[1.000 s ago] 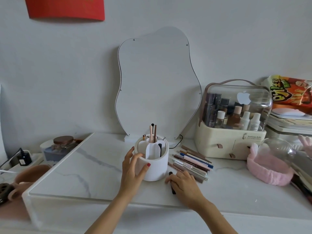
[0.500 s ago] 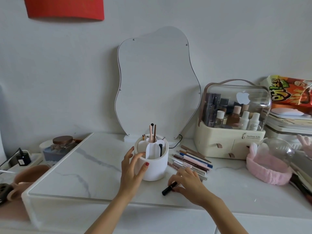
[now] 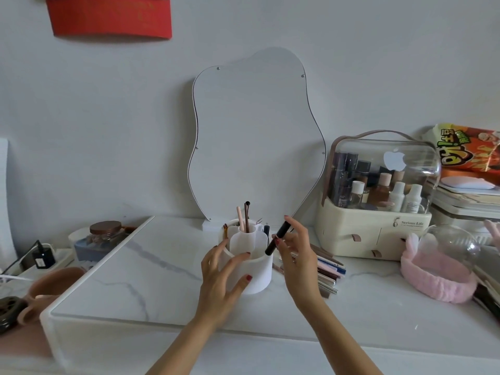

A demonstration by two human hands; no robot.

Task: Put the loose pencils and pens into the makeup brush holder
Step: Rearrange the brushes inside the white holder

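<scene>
A white round makeup brush holder [image 3: 260,272] with inner compartments stands on the marble tabletop, with a few brushes and pens standing in it. My left hand [image 3: 224,277] rests against its left front wall, fingers spread around it. My right hand [image 3: 299,255] holds a black pen [image 3: 277,239] tilted above the holder's right rim, lower tip just over the edge. A pile of loose pencils and pens [image 3: 328,272] lies flat on the table to the right of the holder, partly hidden behind my right hand.
A wavy mirror [image 3: 257,136] leans on the wall behind the holder. A clear-lidded cosmetics case [image 3: 376,228] stands at the right, a pink headband [image 3: 438,277] and glass dome beyond it. A jar [image 3: 104,234] and charger sit at the left.
My right hand picked the black pen up off the table and raised it over the holder's right rim. My left hand stayed on the holder.
</scene>
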